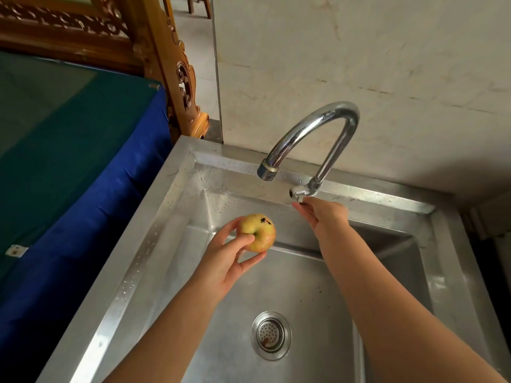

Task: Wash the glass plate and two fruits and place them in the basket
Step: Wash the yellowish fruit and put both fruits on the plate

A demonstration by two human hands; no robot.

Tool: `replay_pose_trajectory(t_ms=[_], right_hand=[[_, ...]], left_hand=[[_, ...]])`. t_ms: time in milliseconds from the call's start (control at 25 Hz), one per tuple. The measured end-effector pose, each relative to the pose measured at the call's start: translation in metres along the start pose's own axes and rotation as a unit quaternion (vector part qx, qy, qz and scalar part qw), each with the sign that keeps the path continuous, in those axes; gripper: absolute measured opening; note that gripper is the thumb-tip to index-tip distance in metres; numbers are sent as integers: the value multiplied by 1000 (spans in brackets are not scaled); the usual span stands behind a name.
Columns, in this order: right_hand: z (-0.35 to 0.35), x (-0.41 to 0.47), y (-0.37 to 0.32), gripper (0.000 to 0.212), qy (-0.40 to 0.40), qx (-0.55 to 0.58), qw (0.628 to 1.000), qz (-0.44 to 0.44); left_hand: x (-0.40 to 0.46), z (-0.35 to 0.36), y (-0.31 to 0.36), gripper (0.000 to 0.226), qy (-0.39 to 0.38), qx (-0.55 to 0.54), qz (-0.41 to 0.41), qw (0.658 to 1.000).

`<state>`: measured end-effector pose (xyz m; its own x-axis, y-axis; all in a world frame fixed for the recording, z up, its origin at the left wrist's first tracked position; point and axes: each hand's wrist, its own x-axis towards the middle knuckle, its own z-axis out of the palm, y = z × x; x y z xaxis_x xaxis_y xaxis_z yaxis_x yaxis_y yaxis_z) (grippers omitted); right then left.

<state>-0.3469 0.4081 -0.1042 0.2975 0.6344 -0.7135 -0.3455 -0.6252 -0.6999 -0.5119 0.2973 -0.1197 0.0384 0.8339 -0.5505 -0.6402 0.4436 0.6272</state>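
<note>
My left hand (226, 258) holds a yellow-red apple (258, 230) with dark specks on top, over the steel sink (154, 233) and just below and left of the spout (267, 171). My right hand (322, 214) reaches to the back rim, its fingertips on the small tap handle (297, 192) at the base of the curved chrome faucet (318, 125). No water runs from the spout. The glass plate, the second fruit and the basket are out of view.
The sink basin has a round drain strainer (271, 335) near the front. A table draped in blue and green cloth (69, 150) stands to the left. Carved wooden furniture (171, 64) is behind it. A pale wall (359, 64) backs the sink.
</note>
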Motion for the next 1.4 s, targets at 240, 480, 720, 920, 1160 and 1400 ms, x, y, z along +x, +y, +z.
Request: replay_pose_trajectory(t_ms=[240, 480, 720, 920, 1160, 1400], right_hand=[[6, -13, -12, 14, -18, -2, 999, -28], [5, -52, 44, 33, -109, -74, 974, -185], [24, -62, 74, 20, -247, -297, 849, -361], [10, -53, 52, 26, -454, -120, 876, -109], [28, -68, 50, 19, -256, -68, 933, -244], [14, -75, 56, 15, -335, -137, 909, -206]], left_hand=[[3, 6, 5, 45, -11, -6, 20, 1000], [3, 7, 7, 35, -11, -20, 35, 999], [-2, 19, 6, 26, 4, -47, 18, 999], [-8, 14, 11, 21, 34, -107, -57, 992], [-7, 36, 12, 31, 8, -129, -35, 991], [-12, 26, 12, 25, -6, 23, 106, 994]])
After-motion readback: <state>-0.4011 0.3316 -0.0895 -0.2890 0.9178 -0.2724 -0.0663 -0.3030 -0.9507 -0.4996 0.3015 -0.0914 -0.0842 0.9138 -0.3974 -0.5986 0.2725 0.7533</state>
